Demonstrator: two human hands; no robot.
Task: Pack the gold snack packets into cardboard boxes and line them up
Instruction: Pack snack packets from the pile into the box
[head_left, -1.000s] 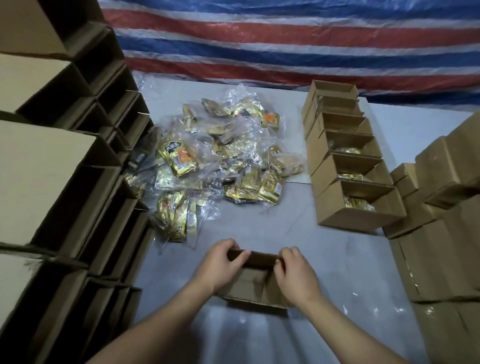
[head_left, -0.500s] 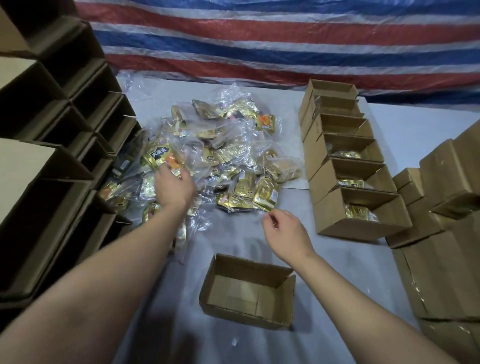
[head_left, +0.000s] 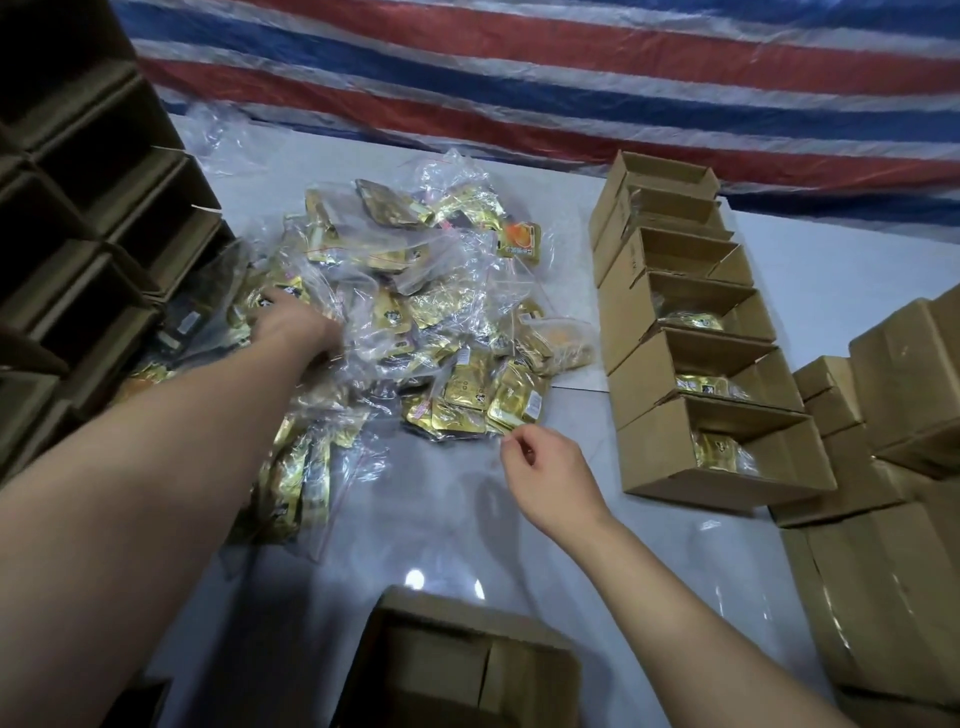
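My left hand (head_left: 291, 325) is deep in the pile of gold snack packets (head_left: 415, 332), most of them in clear zip bags, heaped mid-table. Fingers are buried in the plastic at the pile's left side, so can't tell if they're gripping anything.

Right hand (head_left: 548, 475) sits at the pile's near edge, fingers loosely curled, thumb & forefinger pinching the clear corner of a bag of packets (head_left: 470, 410) lying there.

Empty open box (head_left: 457, 660) is right in front of me at the bottom edge, flaps up, nothing inside.

Right of the pile: row of open boxes (head_left: 691, 332) lined up front to back, touching; the nearest three show gold packets inside, the far ones I can't see into.

Stacked empty cartons (head_left: 93, 218) on the left, closed cartons (head_left: 883, 467) on the right, striped tarp (head_left: 519, 67) behind. Table (head_left: 426, 519) is pale grey.
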